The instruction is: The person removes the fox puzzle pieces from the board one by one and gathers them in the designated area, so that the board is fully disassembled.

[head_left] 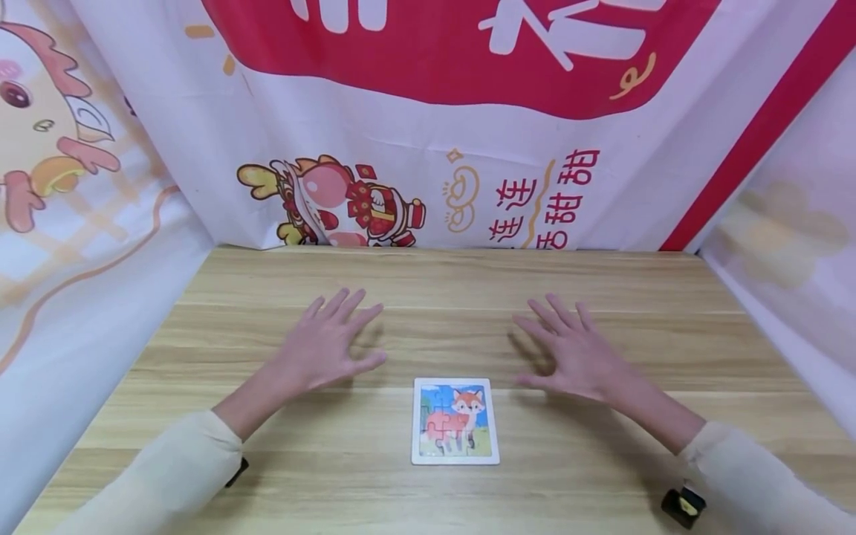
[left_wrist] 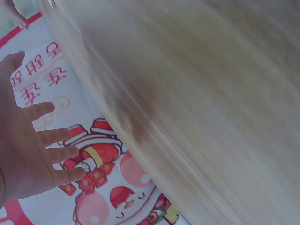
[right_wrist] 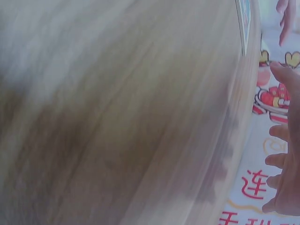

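Both the left hand (head_left: 317,349) and right hand (head_left: 580,359) were spread, grasping nothing. Between them, slightly nearer the viewer, the fox puzzle (head_left: 456,421) lay flat on the table (head_left: 321,475); level handling seemed advisable.

My bare left hand (head_left: 324,348) is stretched out ahead of me, palm down, its straight fingers (head_left: 364,318) spread and pointing forward and slightly inward. My bare right hand (head_left: 580,358) mirrors it, well apart from the left, likewise fanned. Both thumbs (head_left: 369,362) stand away from the fingers, turned towards each other. My forearms (head_left: 253,403) angle inward from cream fabric sleeves (head_left: 163,464) ending short of the wrists. Both hands seem to hover, though the blurred wrist views leave me unsure.
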`<action>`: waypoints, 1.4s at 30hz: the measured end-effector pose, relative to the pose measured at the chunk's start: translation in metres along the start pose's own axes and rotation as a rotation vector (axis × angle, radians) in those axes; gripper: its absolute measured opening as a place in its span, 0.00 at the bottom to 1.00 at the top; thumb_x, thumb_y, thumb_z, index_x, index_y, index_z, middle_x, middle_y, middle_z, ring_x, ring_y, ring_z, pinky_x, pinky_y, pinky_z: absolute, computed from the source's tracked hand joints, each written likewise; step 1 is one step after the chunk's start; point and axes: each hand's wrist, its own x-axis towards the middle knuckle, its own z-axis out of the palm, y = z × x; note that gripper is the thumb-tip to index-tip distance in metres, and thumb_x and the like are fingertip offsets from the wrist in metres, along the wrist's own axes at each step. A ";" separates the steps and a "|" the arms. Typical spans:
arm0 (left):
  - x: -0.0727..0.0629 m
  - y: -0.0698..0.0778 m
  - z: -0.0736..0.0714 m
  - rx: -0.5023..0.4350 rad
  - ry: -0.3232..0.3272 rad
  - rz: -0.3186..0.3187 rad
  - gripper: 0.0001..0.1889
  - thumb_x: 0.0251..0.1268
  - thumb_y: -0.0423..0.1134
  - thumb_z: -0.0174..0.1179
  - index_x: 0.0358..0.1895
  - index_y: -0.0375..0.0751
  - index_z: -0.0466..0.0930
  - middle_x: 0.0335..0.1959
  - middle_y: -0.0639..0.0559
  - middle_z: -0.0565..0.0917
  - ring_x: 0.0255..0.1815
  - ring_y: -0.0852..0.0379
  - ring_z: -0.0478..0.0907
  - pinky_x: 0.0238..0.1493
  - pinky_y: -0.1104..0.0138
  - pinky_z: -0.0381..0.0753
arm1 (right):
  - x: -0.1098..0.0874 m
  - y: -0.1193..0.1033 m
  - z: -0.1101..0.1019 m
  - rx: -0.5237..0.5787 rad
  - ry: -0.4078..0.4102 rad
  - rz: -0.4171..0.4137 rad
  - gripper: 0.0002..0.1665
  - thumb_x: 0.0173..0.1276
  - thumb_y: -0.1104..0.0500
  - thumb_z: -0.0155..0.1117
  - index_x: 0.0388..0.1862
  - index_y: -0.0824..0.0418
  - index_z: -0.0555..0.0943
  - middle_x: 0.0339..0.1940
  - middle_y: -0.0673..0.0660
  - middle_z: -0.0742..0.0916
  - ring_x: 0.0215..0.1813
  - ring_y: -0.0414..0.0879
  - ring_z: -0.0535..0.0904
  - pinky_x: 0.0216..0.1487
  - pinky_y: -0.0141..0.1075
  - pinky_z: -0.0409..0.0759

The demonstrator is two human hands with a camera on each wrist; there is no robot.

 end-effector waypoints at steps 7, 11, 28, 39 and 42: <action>-0.001 0.017 0.001 -0.018 -0.034 0.063 0.42 0.69 0.67 0.58 0.78 0.44 0.67 0.79 0.36 0.63 0.79 0.32 0.59 0.75 0.36 0.56 | 0.002 -0.016 0.002 0.045 0.004 -0.059 0.55 0.61 0.24 0.66 0.79 0.54 0.70 0.80 0.64 0.68 0.82 0.67 0.56 0.76 0.68 0.52; -0.002 0.027 0.003 -0.079 -0.042 0.102 0.41 0.68 0.65 0.62 0.76 0.44 0.69 0.77 0.35 0.67 0.77 0.33 0.63 0.73 0.36 0.62 | 0.004 -0.027 0.003 0.094 0.008 -0.122 0.50 0.60 0.28 0.70 0.73 0.56 0.76 0.74 0.64 0.76 0.76 0.65 0.69 0.72 0.65 0.66; 0.008 0.062 0.016 -0.340 -0.155 0.170 0.23 0.60 0.48 0.76 0.56 0.42 0.87 0.46 0.54 0.81 0.41 0.59 0.75 0.43 0.65 0.79 | 0.005 -0.059 0.011 0.314 -0.124 -0.275 0.45 0.50 0.32 0.82 0.63 0.54 0.84 0.57 0.50 0.82 0.58 0.44 0.77 0.60 0.47 0.81; 0.008 0.068 0.027 -0.330 -0.219 0.175 0.24 0.56 0.52 0.78 0.52 0.46 0.87 0.43 0.58 0.79 0.42 0.60 0.75 0.45 0.65 0.78 | 0.004 -0.060 0.018 0.272 -0.127 -0.307 0.56 0.46 0.21 0.77 0.65 0.56 0.83 0.58 0.48 0.78 0.59 0.42 0.73 0.62 0.45 0.79; 0.009 0.068 0.028 -0.320 -0.220 0.175 0.24 0.55 0.53 0.79 0.53 0.46 0.87 0.43 0.58 0.78 0.42 0.60 0.75 0.45 0.65 0.78 | 0.004 -0.061 0.020 0.266 -0.124 -0.302 0.56 0.46 0.22 0.77 0.65 0.56 0.83 0.58 0.48 0.78 0.59 0.42 0.73 0.62 0.45 0.79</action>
